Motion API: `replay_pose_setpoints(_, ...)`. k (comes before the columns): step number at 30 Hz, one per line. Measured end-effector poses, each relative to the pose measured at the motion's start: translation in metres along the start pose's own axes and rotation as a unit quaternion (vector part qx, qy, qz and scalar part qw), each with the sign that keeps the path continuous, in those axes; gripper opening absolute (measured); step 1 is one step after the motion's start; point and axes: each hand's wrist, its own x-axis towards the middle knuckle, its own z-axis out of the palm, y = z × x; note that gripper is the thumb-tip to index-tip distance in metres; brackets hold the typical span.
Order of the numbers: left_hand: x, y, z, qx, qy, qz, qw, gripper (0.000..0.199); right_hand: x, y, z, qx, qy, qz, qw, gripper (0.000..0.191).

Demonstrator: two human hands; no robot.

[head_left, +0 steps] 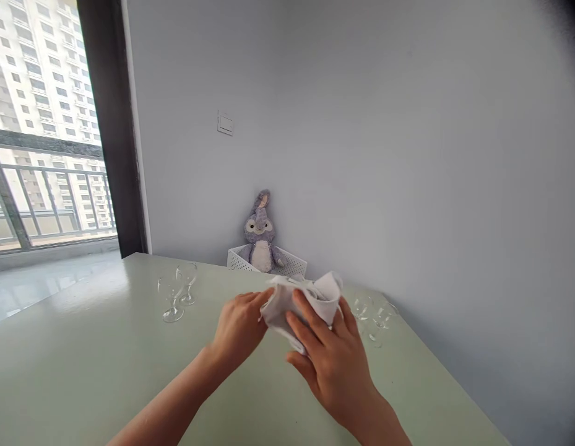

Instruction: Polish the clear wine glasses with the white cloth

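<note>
In the middle of the head view a bunched white cloth [327, 296] is held above the table, between my two hands. My right hand [336, 356] is closed on its right and near side, with the fingers pressed over the folds. My left hand [241, 325] is closed at the cloth's left edge, its thumb against the fabric. Most of the left fingertips are hidden behind the cloth. I cannot tell whether anything is wrapped inside the folds.
Clear stemmed glasses [173, 313] stand on the left of the pale green table [106, 371]. More clear glasses [375, 337] stand right of my right hand. Beyond the far edge, a purple plush toy [260, 248] sits in a white perforated basket [296, 266] by the wall.
</note>
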Motion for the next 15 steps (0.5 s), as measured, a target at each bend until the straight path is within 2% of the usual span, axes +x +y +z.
replay_pose_setpoints(3, -0.008, 0.01, 0.005, 0.052, -0.005, 0.128, 0.99, 0.016, 0.0, 0.0, 0.015, 0.02, 0.006, 0.013, 1.0, 0.04)
replay_pose_setpoints(5, -0.012, 0.014, 0.007, 0.08, 0.011, 0.199, 0.977, 0.02, -0.002, 0.005, 0.017, 0.083, 0.014, 0.068, 0.994, 0.036)
replay_pose_setpoints(7, -0.014, 0.017, 0.008, 0.079, 0.022, 0.235, 0.968, 0.022, -0.004, 0.014, 0.012, 0.209, 0.003, 0.146, 0.967, 0.029)
replay_pose_setpoints(9, -0.015, 0.018, 0.008, 0.048, 0.015, 0.234, 0.971, 0.017, -0.005, 0.024, 0.006, 0.366, -0.014, 0.234, 0.901, 0.027)
replay_pose_setpoints(11, -0.015, 0.019, 0.009, -0.004, 0.0, 0.204, 0.979, 0.017, -0.005, 0.033, 0.005, 0.496, 0.002, 0.335, 0.801, 0.03)
replay_pose_setpoints(13, -0.015, 0.019, 0.013, -0.076, -0.005, 0.151, 0.986, 0.032, -0.005, 0.035, 0.011, 0.575, 0.066, 0.437, 0.689, 0.027)
replay_pose_setpoints(15, -0.015, 0.019, 0.019, -0.156, 0.006, 0.072, 0.985, 0.04, -0.003, 0.03, 0.021, 0.623, 0.142, 0.503, 0.582, 0.023)
